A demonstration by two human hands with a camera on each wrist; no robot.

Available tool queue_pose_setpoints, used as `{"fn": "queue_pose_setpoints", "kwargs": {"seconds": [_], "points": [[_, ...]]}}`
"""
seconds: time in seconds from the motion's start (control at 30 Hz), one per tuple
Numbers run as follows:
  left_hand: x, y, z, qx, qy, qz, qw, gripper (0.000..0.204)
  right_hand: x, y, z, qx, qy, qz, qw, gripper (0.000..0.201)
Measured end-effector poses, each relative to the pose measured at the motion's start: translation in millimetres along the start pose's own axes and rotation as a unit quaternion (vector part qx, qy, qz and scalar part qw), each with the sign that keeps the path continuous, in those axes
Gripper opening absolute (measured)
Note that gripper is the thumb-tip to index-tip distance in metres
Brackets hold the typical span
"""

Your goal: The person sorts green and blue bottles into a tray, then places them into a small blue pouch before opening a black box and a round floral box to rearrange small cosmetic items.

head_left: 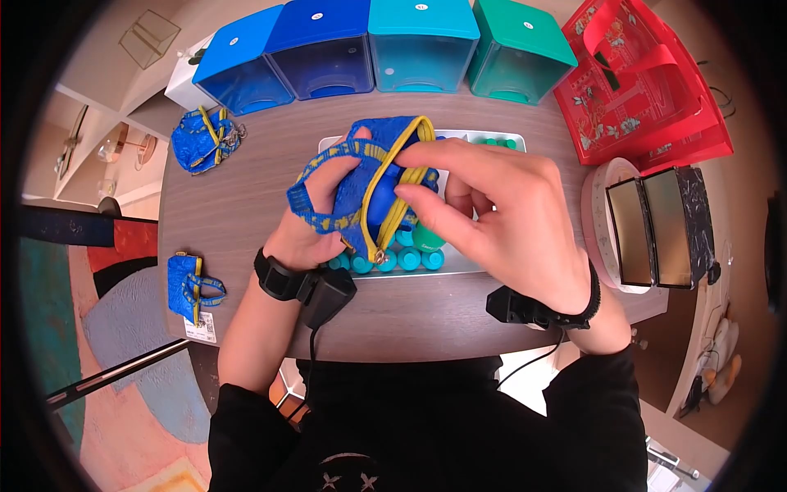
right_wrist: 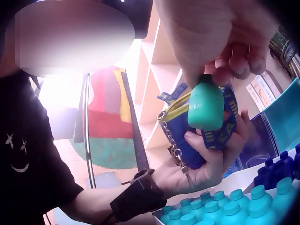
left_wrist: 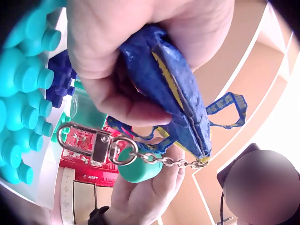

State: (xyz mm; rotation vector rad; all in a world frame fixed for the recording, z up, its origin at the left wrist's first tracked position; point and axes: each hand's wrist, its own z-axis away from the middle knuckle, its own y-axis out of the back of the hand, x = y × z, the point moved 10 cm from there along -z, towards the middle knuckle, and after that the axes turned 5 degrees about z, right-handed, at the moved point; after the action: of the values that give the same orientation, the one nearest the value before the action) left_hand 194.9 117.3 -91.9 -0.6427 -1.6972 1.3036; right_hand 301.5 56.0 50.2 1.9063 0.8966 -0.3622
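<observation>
My left hand (head_left: 305, 236) grips a small blue bag (head_left: 348, 197) with yellow zip edging and patterned handles, its mouth spread toward the right. At that mouth are the thumb and forefinger of my right hand (head_left: 520, 205). Something smooth and blue (head_left: 379, 205) shows inside the bag. A green bottle (right_wrist: 206, 108) with a dark cap hangs from the curled fingers of my right hand, in front of the bag in the right wrist view. From the bag's corner dangles a chain with a metal clasp (left_wrist: 101, 146). Below both hands stand several teal bottles (head_left: 408, 259) in a white tray (head_left: 463, 266).
Four lidded bins, one being a turquoise bin (head_left: 422, 49), line the back edge. Two more little bags, an upper one (head_left: 195, 141) and a lower one (head_left: 182, 283), lie at left. A red gift bag (head_left: 639, 90) and an open dark case (head_left: 676, 230) occupy the right.
</observation>
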Motion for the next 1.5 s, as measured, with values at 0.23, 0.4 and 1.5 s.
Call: {"fn": "queue_pose_setpoints", "kwargs": {"seconds": [0.23, 0.4, 1.5], "points": [[3.0, -1.2, -6.4, 0.147, -0.037, -0.059, 0.987, 0.039, -6.3, -7.6, 4.5, -0.005, 0.019, 0.03, 0.999, 0.035], [8.4, -4.7, -6.7, 0.124, -0.069, -0.104, 0.984, 0.041, -1.2, -8.9, 4.0, -0.019, 0.011, 0.045, 0.999, 0.041], [0.4, 1.8, -1.2, 0.146, -0.029, -0.144, 0.978, 0.054, 8.1, 1.2, 1.1, -0.067, -0.075, -0.072, 0.992, 0.031]]}}
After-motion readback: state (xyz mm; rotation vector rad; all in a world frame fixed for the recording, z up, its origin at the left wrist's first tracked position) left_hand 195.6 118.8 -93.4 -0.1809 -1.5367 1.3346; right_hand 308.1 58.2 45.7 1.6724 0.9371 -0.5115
